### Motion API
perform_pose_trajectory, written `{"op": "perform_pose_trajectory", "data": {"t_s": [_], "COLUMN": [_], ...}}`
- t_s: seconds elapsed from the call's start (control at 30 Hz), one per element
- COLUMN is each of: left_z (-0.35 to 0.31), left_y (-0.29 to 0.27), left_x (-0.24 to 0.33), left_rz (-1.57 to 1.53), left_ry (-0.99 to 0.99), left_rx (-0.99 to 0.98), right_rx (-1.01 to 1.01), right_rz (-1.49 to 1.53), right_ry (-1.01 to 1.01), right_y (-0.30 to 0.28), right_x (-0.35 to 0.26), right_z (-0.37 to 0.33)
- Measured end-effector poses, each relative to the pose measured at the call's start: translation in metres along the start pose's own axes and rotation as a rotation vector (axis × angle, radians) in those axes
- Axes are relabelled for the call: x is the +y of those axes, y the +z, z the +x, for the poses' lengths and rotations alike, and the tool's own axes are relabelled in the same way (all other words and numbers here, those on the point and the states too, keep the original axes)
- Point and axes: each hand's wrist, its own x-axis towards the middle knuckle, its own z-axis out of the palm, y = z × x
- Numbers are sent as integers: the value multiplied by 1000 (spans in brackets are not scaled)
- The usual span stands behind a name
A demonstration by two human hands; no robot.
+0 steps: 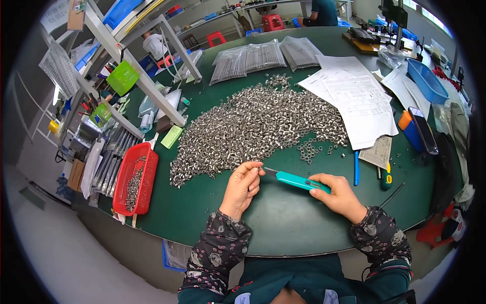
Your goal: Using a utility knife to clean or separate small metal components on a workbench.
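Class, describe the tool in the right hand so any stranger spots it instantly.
On the green table lies a heap of metal pieces. In front of it, the right hand holds the tool. Unlike the slim blue pen, its handle is thick and teal.

There are one slim teal plastic knife (298, 181), one red rectangular plastic basket (146, 188) and one black rectangular phone (423, 130).

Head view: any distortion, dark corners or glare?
Head view: fisheye bending, near edge of the green table looks bowed; corners fall to black. Head view again: pale sheen on the table's front, glints across the metal rings, near-white window at upper right.
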Motion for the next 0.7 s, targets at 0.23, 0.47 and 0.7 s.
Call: {"op": "perform_pose_trajectory", "data": {"t_s": [0.23,0.47,0.7], "left_z": [-1,0,-1], "left_y": [0,2,3], "left_x": [-1,-2,-3], "left_rz": [23,53,154], "left_ry": [-20,17,24], "left_rx": [-23,15,25], "right_rx": [-30,-56,-63], "right_rz": [-1,9,6], "right_ry": [24,48,20], "right_y": [-1,0,1], "right_x": [-5,-5,1], "right_z": [1,0,0]}}
